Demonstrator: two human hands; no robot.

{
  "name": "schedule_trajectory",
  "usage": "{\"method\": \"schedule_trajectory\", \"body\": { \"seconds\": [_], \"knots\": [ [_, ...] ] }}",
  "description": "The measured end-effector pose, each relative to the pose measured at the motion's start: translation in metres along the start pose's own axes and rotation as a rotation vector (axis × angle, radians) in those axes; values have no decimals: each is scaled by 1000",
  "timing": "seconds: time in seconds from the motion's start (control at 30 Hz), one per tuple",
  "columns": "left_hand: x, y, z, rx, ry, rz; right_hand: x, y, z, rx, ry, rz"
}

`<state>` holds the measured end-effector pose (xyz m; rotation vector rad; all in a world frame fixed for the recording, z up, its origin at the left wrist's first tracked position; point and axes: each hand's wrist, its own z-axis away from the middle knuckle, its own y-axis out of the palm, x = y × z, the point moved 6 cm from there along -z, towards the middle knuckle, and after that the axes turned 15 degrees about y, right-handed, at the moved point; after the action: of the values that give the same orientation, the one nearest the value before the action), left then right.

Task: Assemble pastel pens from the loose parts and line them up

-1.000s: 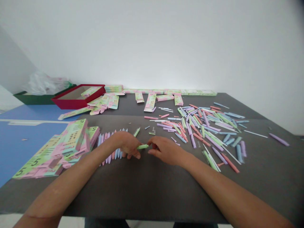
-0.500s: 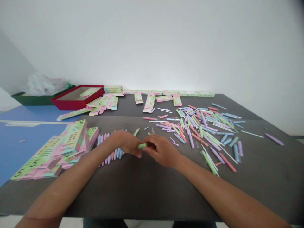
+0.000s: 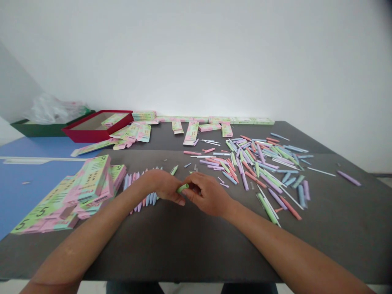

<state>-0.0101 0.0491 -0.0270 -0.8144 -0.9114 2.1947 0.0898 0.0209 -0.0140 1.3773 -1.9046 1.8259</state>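
My left hand (image 3: pixel 165 185) is closed around a light green pen barrel (image 3: pixel 183 188), whose open end sticks out towards the right. Close against that end, my right hand (image 3: pixel 210 194) has thumb and fingers pinched together. Whatever lies between its fingertips is hidden or too small to make out. Partly behind my left wrist, assembled pens (image 3: pixel 148 199) in purple, pink and blue lie side by side in a row. Another green pen (image 3: pixel 174 170) rests just beyond my left hand.
Loose pen barrels, caps and white refills (image 3: pixel 260 163) are spread over the dark table on the right. Printed cartons (image 3: pixel 92 179) are stacked at the left. Farther back stand a red box (image 3: pixel 88 136), a green box (image 3: pixel 39 130) with a plastic bag, and more cartons (image 3: pixel 192 132).
The green barrel has tilted, its open end now pointing slightly more upward. Both hands stay close together in nearly the same place, and the view has shifted slightly.
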Motion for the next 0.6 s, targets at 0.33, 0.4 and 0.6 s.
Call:
{"method": "schedule_trajectory", "body": {
  "seconds": [0.33, 0.4, 0.6],
  "knots": [
    [-9, -3, 1, 113, -50, -71, 1, 1, -1, -5, 3, 14],
    [-9, -5, 2, 92, -73, -80, 2, 2, 0, -1, -7, 2],
    [-12, -11, 1, 18, -22, -52, -4, 0, -2, 2, 76, -125]
  ]
}}
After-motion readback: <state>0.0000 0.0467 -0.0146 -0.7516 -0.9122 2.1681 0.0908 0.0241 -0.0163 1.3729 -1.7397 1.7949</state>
